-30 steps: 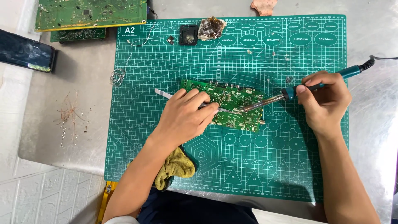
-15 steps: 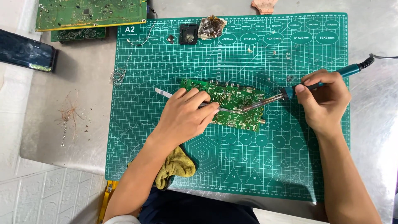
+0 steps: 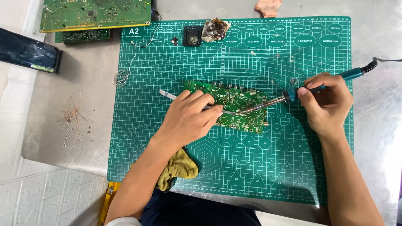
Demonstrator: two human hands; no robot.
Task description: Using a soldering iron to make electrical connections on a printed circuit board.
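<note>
Spreading across most of the steel table, the green cutting mat lies under both of your arms. At the far left corner, just off the mat, two green circuit boards sit stacked, and a dark flat device lies at the left edge of the table. In the middle of the mat rests the smaller green circuit board, lying flat, its long side running left to right. Your left hand covers the board's left end, fingers closed on metal tweezers whose tail sticks out to the left while the tips reach right over the board. Your right hand sits just right of the board, curled tight round the teal-handled soldering iron; its metal tip slants down and left to meet the board beside the tweezer tips. A yellow cloth lies at the near edge under your left forearm. At the far edge a crusted tip-cleaning lump sits beside a small black square holder. Thin solder wire curls at the mat's left edge.
</note>
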